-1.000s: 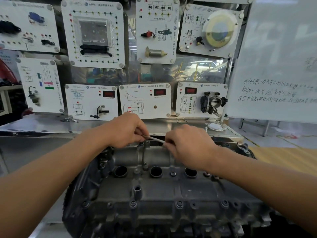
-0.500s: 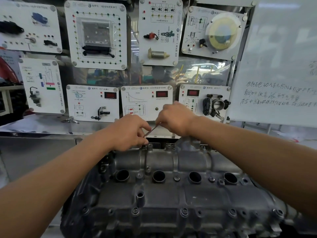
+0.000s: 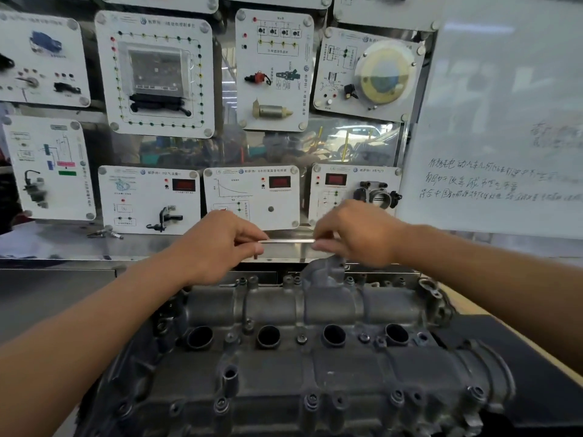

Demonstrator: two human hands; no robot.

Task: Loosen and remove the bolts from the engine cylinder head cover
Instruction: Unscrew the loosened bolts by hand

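Above dull grey cylinder head cover (image 3: 331,310), hands (image 3: 217,244) (image 3: 356,234) pinching silver hex key (image 3: 288,241)

- You are facing a whiteboard (image 3: 504,89) on your right that is carrying three lines of handwritten Chinese. Most strokes are blurring, and only 中国 in the bottom line is coming through with any confidence.
- Fainter handwriting (image 3: 555,137) higher on that board is not resolving into characters.
- The white training panels (image 3: 151,74) on the wall ahead of you are each showing a small round blue logo (image 3: 143,21) and a printed Chinese title, too small to read.
- The lower middle panel (image 3: 252,197) is showing a curve graph whose tiny axis labels are not reading clearly.
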